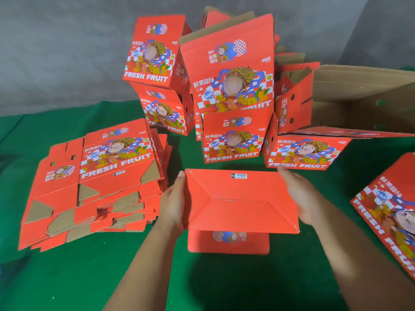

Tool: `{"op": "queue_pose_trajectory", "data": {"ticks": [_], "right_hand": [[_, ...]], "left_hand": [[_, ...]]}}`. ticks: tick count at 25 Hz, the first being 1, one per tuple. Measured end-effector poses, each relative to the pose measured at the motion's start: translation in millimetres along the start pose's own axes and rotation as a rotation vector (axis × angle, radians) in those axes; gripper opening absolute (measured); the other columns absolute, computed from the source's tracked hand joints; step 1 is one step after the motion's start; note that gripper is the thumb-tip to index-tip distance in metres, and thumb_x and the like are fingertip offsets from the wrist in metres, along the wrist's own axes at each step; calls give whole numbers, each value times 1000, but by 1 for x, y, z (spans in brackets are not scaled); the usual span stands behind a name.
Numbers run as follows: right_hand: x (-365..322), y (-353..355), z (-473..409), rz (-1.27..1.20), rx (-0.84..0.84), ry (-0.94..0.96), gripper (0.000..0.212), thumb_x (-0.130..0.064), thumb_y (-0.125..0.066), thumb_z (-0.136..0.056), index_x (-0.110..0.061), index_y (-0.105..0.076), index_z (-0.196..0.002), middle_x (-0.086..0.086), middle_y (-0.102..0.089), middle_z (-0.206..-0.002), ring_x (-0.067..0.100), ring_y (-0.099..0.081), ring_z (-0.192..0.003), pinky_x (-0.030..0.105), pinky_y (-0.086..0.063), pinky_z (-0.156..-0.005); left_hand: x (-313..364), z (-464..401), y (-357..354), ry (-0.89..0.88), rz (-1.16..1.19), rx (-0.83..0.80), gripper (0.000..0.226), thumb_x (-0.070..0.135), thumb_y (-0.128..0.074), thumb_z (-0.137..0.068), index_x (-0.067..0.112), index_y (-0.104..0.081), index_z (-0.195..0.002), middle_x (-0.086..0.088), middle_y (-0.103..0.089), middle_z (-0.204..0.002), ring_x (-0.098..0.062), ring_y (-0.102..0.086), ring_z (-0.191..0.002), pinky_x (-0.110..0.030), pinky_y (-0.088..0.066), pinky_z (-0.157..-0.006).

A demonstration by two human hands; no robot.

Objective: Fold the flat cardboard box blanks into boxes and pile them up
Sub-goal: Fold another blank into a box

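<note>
I hold a folded red box point(241, 203) bottom-up over the green table, its closed base flaps and a barcode label facing me. My left hand point(174, 205) presses flat against its left side and my right hand point(301, 196) against its right side. A stack of flat red "FRESH FRUIT" blanks point(96, 182) lies to the left. Behind the held box rises a pile of folded boxes point(231, 90), some stacked two high, one leaning.
A folded box point(301, 153) lies at right of the pile, with more open ones behind it. A large brown carton point(363, 97) lies open on its side at far right. Another red box point(390, 212) pokes in at the right edge. A grey wall stands behind.
</note>
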State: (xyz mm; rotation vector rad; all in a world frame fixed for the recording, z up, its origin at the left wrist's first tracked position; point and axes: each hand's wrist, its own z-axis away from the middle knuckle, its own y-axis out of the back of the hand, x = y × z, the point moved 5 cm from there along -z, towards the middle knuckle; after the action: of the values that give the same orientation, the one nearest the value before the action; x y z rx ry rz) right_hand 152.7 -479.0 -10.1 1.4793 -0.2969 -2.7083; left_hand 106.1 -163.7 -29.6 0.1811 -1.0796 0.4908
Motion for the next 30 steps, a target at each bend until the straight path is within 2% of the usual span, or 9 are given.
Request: {"op": "queue_pose_trajectory", "data": {"ticks": [2,4,9,14,16,20,23,25,30], "right_hand": [[-2,4,6,-80,89,162,40,-56,-67,-81,-28,-67,-111,4,-69,-129,33,-62,-122,49,-45,-108],[5,5,8,-176,95,267,34,-34,-62,-74,-25,-70,-106,10,-73,-115,39,-66,-116,46,-50,-94],[21,1,0,-123,-58,439,72,-1,-61,-89,-38,-46,-149,-11,-67,-128,10,-72,-108,34,-60,-75],[27,-18,-19,186,30,414,31,-15,-71,-92,-35,-67,-116,10,-57,-122,24,-65,-108,46,-52,-100],[22,-24,-27,296,121,393,18,-22,-73,-90,-32,-66,-103,7,-51,-117,29,-54,-112,42,-46,-101],[-5,-46,-45,115,79,391,28,-14,-75,-89,-24,-62,-112,8,-64,-116,18,-64,-102,29,-51,-84],[-20,-56,-63,79,89,367,18,-20,-76,-91,-23,-63,-103,-4,-72,-100,12,-67,-88,20,-47,-66],[-22,-66,-78,140,65,346,16,-28,-74,-94,-20,-66,-104,-5,-72,-100,11,-64,-86,24,-46,-69],[-55,-102,-117,113,-20,332,27,-32,-67,-100,-21,-58,-123,-13,-67,-103,8,-63,-96,28,-46,-82]], "left_hand": [[1,0,-2,77,94,-70,40,62,-62,-89,26,-79,-94,-1,-78,-100,-29,-69,-102,-44,-53,-92],[0,-1,-2,134,108,-181,50,53,-70,-86,20,-69,-123,-11,-73,-121,-34,-68,-114,-47,-54,-96],[3,1,4,-134,-49,-475,63,1,-70,-75,20,-60,-134,-15,-73,-121,-31,-71,-97,-43,-56,-82],[6,-11,12,-467,-350,-188,52,-16,-62,-81,23,-61,-116,16,-76,-102,-5,-71,-94,-12,-53,-72],[18,-17,8,-590,-406,-113,45,-15,-62,-88,23,-59,-112,17,-75,-99,1,-70,-89,-15,-54,-77],[36,-42,-12,-544,-276,-218,47,10,-70,-91,20,-47,-131,-5,-69,-120,-30,-66,-112,-57,-53,-98],[42,-67,-16,-435,-151,-153,46,20,-74,-95,17,-44,-129,2,-72,-116,-15,-70,-111,-49,-56,-100],[46,-84,-19,-411,-118,-114,47,20,-70,-99,16,-42,-137,-3,-70,-125,-17,-68,-115,-38,-55,-101],[58,-152,-25,-200,-338,-8,40,30,-66,-100,9,-58,-134,-9,-72,-123,-31,-69,-112,-48,-54,-101]]}}
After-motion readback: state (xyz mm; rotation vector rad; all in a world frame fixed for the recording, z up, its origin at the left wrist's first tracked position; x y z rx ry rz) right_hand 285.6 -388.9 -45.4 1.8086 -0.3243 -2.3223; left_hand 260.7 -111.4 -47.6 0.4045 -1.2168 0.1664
